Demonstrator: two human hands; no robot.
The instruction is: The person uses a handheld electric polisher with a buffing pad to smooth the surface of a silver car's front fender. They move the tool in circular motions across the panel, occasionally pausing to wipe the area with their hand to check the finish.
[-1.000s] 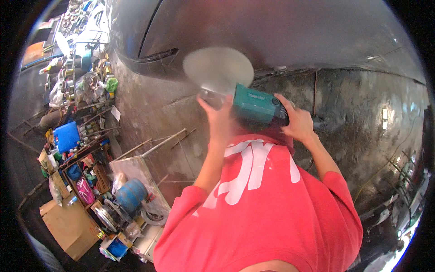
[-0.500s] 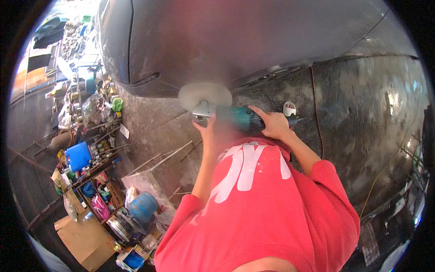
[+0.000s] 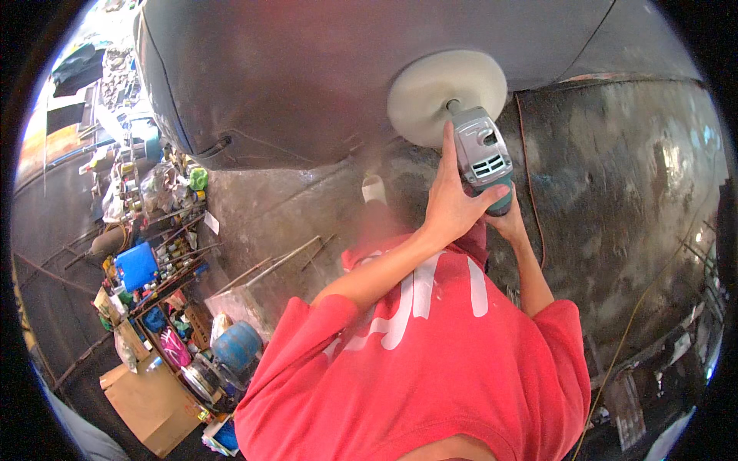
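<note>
A polisher (image 3: 482, 146) with a grey metal head and green body is held between my hands. Its round white buffing pad (image 3: 419, 96) meets the lower part of a dark car body panel (image 3: 307, 77). My left hand (image 3: 455, 201) wraps the side of the polisher, index finger stretched along the head toward the pad and thumb across the body. Behind and below it, my right hand (image 3: 507, 223) grips the rear of the body; most of its fingers are hidden by the tool.
A brown cord (image 3: 525, 169) runs down the floor on the right. Metal rods (image 3: 277, 263) lie left of me. Further left are a blue drum (image 3: 237, 345), a blue case (image 3: 137, 266), a cardboard box (image 3: 150, 407) and cluttered shelves. One foot in a white slipper (image 3: 373, 190) stands below the car.
The polisher has moved right and up along the panel and turned from lying sideways to pointing away from me. Both hands stayed on it, my left arm now reaching across to the right.
</note>
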